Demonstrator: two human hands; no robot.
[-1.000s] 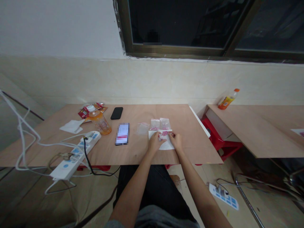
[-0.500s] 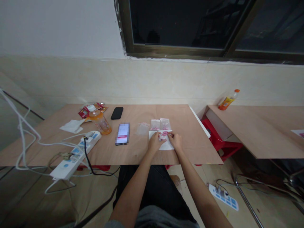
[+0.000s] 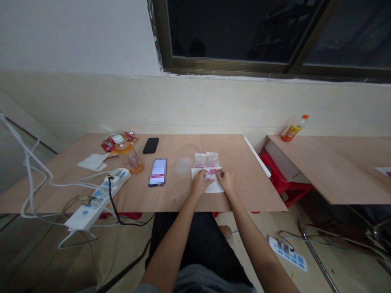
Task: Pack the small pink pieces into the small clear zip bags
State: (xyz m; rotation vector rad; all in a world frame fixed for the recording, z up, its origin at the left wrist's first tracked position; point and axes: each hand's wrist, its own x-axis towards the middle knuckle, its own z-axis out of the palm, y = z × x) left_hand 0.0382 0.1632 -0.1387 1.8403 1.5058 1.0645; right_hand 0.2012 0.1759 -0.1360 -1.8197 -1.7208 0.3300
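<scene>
My left hand [image 3: 199, 182] and my right hand [image 3: 226, 182] meet over a white sheet [image 3: 216, 188] near the table's front edge. Between their fingertips is a small pink-and-white piece [image 3: 210, 175], partly see-through, its kind too small to make out. The fingers of both hands are bent and closed at its sides. Pink dots [image 3: 213, 171] show on the sheet just beyond the fingertips. Touching the sheet's far edge are two clear plastic bags [image 3: 206, 159] with pink at their near ends. Another clear bag [image 3: 184, 165] lies flat to the left.
Left on the table are a phone with a lit screen [image 3: 158, 171], a black phone [image 3: 150, 145], an orange drink bottle [image 3: 130, 156], white tissue [image 3: 93, 162], red wrappers [image 3: 108, 145] and a cabled power strip [image 3: 97, 200]. A red stool [image 3: 282, 185] stands between the tables.
Both hands stay in nearly the same place around the pink-and-white piece. The whole view has shifted very slightly; nothing else has visibly moved.
</scene>
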